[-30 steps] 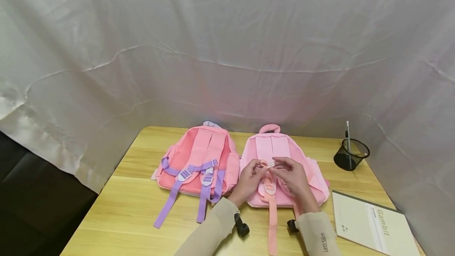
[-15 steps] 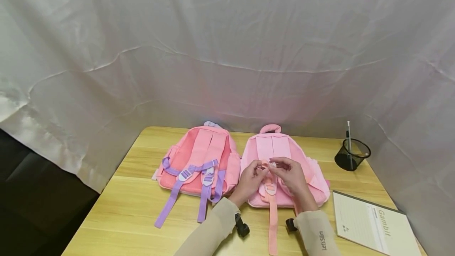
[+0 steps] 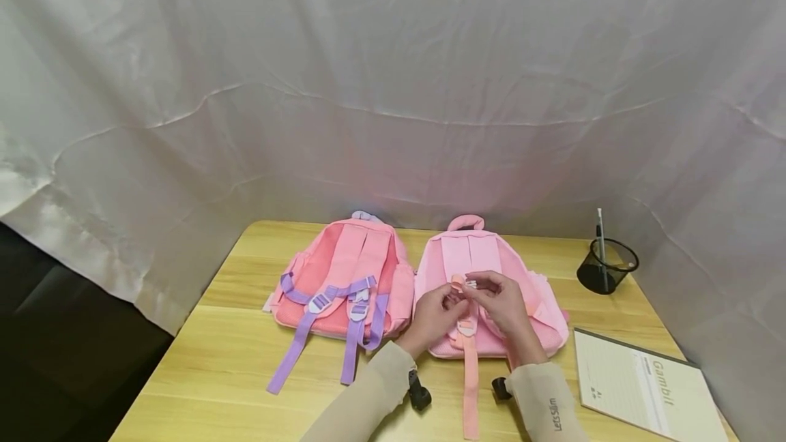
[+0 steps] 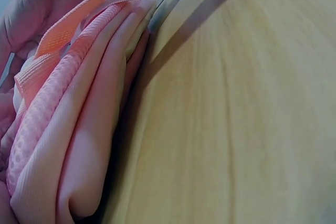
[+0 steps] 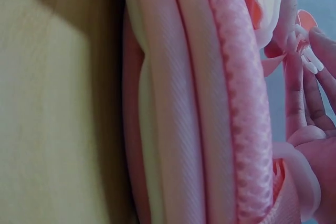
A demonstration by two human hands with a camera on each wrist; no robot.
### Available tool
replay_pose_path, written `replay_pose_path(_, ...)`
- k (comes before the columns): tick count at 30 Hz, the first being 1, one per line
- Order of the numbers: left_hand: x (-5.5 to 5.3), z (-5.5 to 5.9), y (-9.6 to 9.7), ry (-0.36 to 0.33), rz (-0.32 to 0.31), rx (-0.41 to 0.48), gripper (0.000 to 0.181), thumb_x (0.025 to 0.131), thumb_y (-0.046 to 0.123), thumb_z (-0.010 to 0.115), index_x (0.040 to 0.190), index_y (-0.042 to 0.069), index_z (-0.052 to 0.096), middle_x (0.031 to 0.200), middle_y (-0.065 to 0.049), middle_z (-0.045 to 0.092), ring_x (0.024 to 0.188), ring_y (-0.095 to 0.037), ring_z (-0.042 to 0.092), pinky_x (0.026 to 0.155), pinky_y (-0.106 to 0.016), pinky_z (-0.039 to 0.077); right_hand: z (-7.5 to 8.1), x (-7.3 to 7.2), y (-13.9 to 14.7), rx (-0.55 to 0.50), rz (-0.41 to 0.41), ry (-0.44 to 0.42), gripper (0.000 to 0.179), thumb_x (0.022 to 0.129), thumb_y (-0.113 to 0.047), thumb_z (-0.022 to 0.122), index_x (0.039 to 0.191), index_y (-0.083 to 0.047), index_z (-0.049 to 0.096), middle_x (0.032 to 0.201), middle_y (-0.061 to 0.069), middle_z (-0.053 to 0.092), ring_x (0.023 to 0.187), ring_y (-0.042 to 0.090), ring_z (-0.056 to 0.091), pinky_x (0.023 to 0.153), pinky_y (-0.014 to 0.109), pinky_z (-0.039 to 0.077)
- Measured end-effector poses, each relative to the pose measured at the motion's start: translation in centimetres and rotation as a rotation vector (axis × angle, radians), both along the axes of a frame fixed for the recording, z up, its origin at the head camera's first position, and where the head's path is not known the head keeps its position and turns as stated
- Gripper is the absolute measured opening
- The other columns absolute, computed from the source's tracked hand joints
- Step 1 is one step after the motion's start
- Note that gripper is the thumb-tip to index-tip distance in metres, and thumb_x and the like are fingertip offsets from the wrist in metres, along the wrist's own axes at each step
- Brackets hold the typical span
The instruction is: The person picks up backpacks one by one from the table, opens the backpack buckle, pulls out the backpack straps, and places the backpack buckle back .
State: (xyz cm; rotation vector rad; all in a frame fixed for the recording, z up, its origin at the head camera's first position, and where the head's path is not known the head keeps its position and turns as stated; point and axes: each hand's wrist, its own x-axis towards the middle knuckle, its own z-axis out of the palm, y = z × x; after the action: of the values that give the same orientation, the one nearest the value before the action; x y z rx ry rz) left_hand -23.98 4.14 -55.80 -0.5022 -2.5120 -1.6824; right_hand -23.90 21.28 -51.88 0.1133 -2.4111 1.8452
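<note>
A light pink backpack (image 3: pixel 471 251) lies with its shoulder straps up, under both hands. My left hand (image 3: pixel 433 316) pinches a looped orange strap (image 3: pixel 457 281) above the backpack. Close beside it, my right hand (image 3: pixel 506 300) holds a small white side-release buckle (image 3: pixel 471 284) between thumb and fingers. The right wrist view shows the white buckle (image 5: pixel 311 60) with its prongs bare, amid the fingertips. Below the hands, a white strap adjuster (image 3: pixel 466 327) carries an orange strap end (image 3: pixel 471 387) hanging toward the table's front.
To the left lies a coral backpack (image 3: pixel 362 251) with purple straps (image 3: pixel 293 355). A black mesh pen cup (image 3: pixel 594 277) holding a pen stands at the back right. A notebook (image 3: pixel 645 380) rests near the table's right edge. Grey curtain (image 3: pixel 393 101) surrounds the wooden table (image 3: pixel 227 353).
The fingers of both hands have shifted slightly around the white buckle and orange strap, and the prongs show more plainly. Both backpacks stay in place.
</note>
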Motion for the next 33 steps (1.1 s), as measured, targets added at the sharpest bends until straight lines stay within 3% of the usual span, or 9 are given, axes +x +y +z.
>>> replay_pose_path(9, 0.0, -0.4, 0.1, 0.063, 0.007, 0.023, 0.005, 0.094, 0.019, 0.073, 0.09, 0.016, 0.071, 0.075, 0.006, 0.068, 0.065, 0.004, 0.054, 0.064, -0.017, 0.049, -0.5, -0.1, 0.0, -0.016, -0.011, 0.032, 0.03, 0.088, -0.009, 0.083, 0.115, 0.0, 0.074, 0.104, 0.015, 0.075, 0.085, 0.005, 0.071, 0.076, 0.02, 0.059)
replay_pose_path(14, 0.0, -0.2, 0.0, 0.075, -0.001, -0.023, 0.004, 0.092, 0.02, 0.073, 0.089, 0.018, 0.072, 0.077, 0.01, 0.068, 0.068, 0.005, 0.055, 0.067, -0.017, 0.049, -0.1, -0.1, -0.3, -0.006, -0.046, 0.056, 0.029, 0.087, -0.016, 0.085, 0.111, -0.003, 0.076, 0.101, 0.007, 0.076, 0.087, 0.004, 0.07, 0.077, 0.018, 0.057)
replay_pose_path(22, 0.1, -0.1, 0.0, 0.087, -0.041, -0.072, 0.004, 0.089, 0.022, 0.075, 0.087, 0.02, 0.072, 0.072, 0.014, 0.065, 0.065, 0.006, 0.053, 0.064, -0.015, 0.047, 1.6, -0.2, -0.8, -0.194, -0.117, 0.143, 0.028, 0.086, -0.006, 0.084, 0.108, 0.008, 0.074, 0.093, -0.006, 0.077, 0.087, 0.006, 0.073, 0.081, 0.019, 0.059)
replay_pose_path(26, 0.1, -0.3, 0.0, 0.082, -0.033, -0.067, 0.004, 0.089, 0.022, 0.076, 0.086, 0.022, 0.072, 0.072, 0.014, 0.064, 0.064, 0.006, 0.053, 0.063, -0.016, 0.047, 2.1, 0.0, -0.7, -0.2, -0.108, 0.151, 0.029, 0.087, -0.004, 0.083, 0.11, 0.01, 0.073, 0.094, -0.006, 0.077, 0.086, 0.005, 0.073, 0.081, 0.019, 0.058)
replay_pose_path(33, 0.1, -0.2, 0.1, 0.069, -0.004, -0.077, 0.014, 0.097, 0.041, 0.069, 0.098, 0.027, 0.067, 0.075, 0.014, 0.06, 0.065, 0.003, 0.054, 0.064, -0.018, 0.046, 1.6, 0.1, -0.3, -0.165, -0.09, 0.138, 0.028, 0.086, -0.006, 0.083, 0.109, 0.008, 0.074, 0.093, -0.008, 0.077, 0.083, 0.004, 0.07, 0.078, 0.017, 0.057)
